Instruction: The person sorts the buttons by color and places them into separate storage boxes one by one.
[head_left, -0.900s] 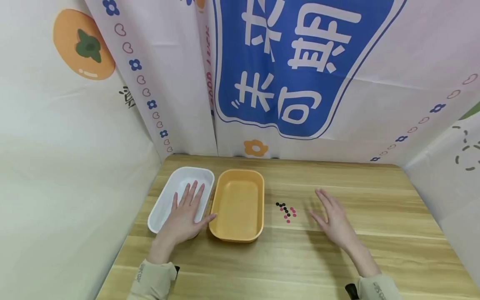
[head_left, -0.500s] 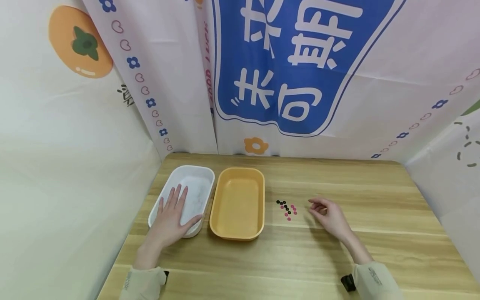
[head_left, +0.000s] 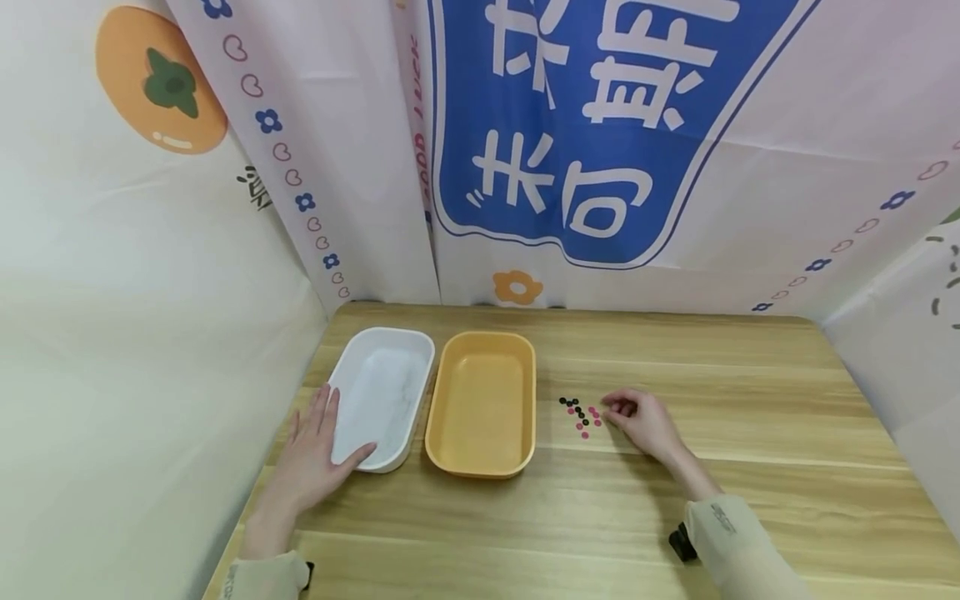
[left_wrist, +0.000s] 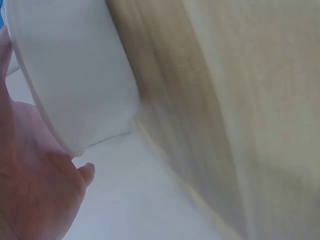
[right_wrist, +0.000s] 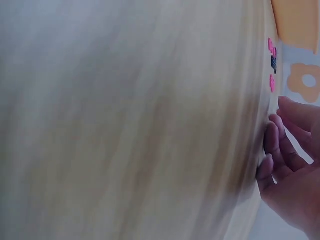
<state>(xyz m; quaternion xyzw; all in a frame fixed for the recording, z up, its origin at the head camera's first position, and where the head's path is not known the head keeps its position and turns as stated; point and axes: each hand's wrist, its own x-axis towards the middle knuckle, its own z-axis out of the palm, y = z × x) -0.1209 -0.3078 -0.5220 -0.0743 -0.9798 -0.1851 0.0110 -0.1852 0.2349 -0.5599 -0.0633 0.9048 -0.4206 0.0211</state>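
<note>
My left hand (head_left: pixel 303 462) lies at the near left corner of a white rectangular tray (head_left: pixel 382 387). Its fingers stretch along the rim and its thumb reaches over the near end. In the left wrist view the same hand (left_wrist: pixel 40 185) is against the wall of the tray (left_wrist: pixel 75 75). To the right, several small round button-like pieces, pink (head_left: pixel 586 435) and black (head_left: pixel 578 410), lie loosely grouped on the table. My right hand (head_left: pixel 647 427) is beside the rightmost pink ones, fingers loosely bent. Nothing shows between thumb and forefinger of this hand (right_wrist: pixel 295 190) in the right wrist view.
A yellow-orange tray (head_left: pixel 483 400) stands between the white tray and the small pieces. The wooden table (head_left: pixel 720 392) reaches a printed cloth backdrop (head_left: pixel 675 287) at its far edge. White cloth (head_left: pixel 187 375) hangs along the left side.
My left hand has drawn back from over the white tray to its near left corner. My right hand has moved left to the small pieces, its fingers bending from a spread pose.
</note>
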